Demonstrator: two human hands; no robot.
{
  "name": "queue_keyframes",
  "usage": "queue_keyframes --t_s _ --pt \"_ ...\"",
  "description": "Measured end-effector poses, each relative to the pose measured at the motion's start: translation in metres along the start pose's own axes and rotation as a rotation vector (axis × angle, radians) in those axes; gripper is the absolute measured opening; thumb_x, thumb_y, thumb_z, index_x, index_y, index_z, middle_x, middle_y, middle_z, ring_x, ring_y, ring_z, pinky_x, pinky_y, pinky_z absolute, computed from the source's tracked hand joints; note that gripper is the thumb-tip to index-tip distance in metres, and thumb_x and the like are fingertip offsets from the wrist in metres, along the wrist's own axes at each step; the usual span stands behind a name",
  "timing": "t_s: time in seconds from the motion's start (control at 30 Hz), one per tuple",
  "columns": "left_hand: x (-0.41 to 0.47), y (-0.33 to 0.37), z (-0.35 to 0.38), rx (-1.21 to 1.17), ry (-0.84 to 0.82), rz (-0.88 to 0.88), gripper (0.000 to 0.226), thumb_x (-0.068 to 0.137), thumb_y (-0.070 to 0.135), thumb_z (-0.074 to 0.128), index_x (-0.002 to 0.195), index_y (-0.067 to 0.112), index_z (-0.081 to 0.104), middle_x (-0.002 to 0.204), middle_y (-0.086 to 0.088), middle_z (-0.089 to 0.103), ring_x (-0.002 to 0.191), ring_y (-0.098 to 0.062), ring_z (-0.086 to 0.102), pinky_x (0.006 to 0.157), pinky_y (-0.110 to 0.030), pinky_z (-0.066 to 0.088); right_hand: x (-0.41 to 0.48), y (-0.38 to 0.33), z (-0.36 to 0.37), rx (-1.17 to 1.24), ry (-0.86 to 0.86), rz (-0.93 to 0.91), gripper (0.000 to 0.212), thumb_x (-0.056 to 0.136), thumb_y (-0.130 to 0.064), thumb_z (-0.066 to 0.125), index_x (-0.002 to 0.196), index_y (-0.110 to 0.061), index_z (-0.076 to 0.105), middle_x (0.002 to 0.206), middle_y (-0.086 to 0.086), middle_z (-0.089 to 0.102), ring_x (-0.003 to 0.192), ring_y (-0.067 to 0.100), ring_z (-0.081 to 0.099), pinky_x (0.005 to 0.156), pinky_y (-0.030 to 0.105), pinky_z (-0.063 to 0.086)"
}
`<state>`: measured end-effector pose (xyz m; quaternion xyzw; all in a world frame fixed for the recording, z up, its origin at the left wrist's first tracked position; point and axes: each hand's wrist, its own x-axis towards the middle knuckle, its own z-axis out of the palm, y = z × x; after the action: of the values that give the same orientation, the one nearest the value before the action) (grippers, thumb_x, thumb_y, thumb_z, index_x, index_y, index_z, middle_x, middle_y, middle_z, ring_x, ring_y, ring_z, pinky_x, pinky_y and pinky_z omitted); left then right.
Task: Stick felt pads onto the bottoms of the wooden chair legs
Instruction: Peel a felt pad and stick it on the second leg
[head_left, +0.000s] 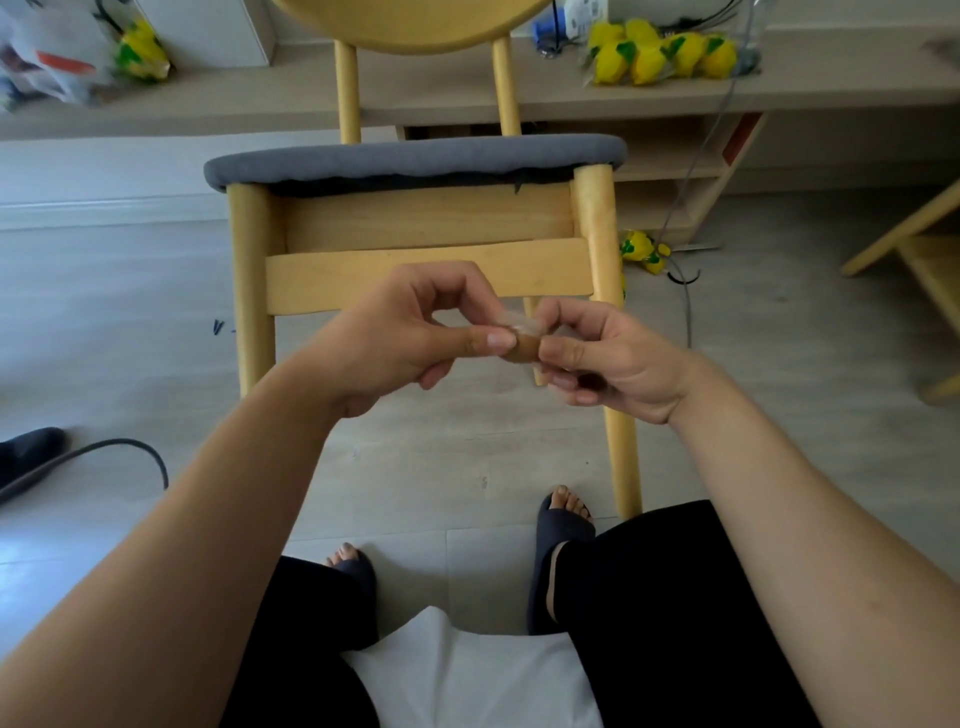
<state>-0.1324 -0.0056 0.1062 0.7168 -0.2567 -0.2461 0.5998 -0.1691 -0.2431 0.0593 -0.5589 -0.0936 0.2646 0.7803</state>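
Before the tipped wooden chair (415, 228), both hands meet over its lower crossbar. Left hand (400, 332) pinches a round tan felt pad (524, 349) between thumb and forefinger; right hand (608, 358) closes thumb and fingers on the pad's other edge, where a clear backing film (522, 322) stands up. Chair legs (618, 415) point toward the person, the pad apart from them.
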Motion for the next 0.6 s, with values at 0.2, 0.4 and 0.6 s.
queue_keyframes --t_s 0.2,0.4,0.6 --pt "0.004 -0.003 0.005 0.0 0.274 -0.065 0.014 0.088 0.011 0.076 0.095 0.002 0.067 0.09 -0.018 0.068 0.043 -0.015 0.04 0.039 -0.024 0.034 0.013 0.006 0.011 -0.011 0.194 -0.106 0.011 0.078 -0.027 0.077 0.081 -0.023 0.068 0.072 0.003 0.059 0.055 0.012 0.045 0.043 0.022 0.032" --pt "0.011 -0.01 0.019 0.243 0.465 -0.045 0.01 0.091 0.015 0.075 0.089 0.013 0.065 0.094 -0.005 0.07 0.046 -0.019 0.051 0.044 -0.03 0.046 0.021 0.011 0.014 -0.059 0.349 -0.138 0.013 0.074 -0.031 0.083 0.079 -0.027 0.071 0.071 -0.001 0.062 0.054 0.014 0.041 0.043 0.022 0.034" --pt "0.017 -0.015 0.031 0.47 0.591 -0.002 0.018 0.094 0.015 0.071 0.083 0.023 0.058 0.092 0.011 0.069 0.057 -0.003 0.056 0.05 -0.022 0.046 0.025 0.014 0.017 -0.047 0.512 -0.186 0.013 0.075 -0.026 0.083 0.08 -0.023 0.071 0.065 -0.004 0.063 0.048 0.012 0.039 0.041 0.023 0.034"
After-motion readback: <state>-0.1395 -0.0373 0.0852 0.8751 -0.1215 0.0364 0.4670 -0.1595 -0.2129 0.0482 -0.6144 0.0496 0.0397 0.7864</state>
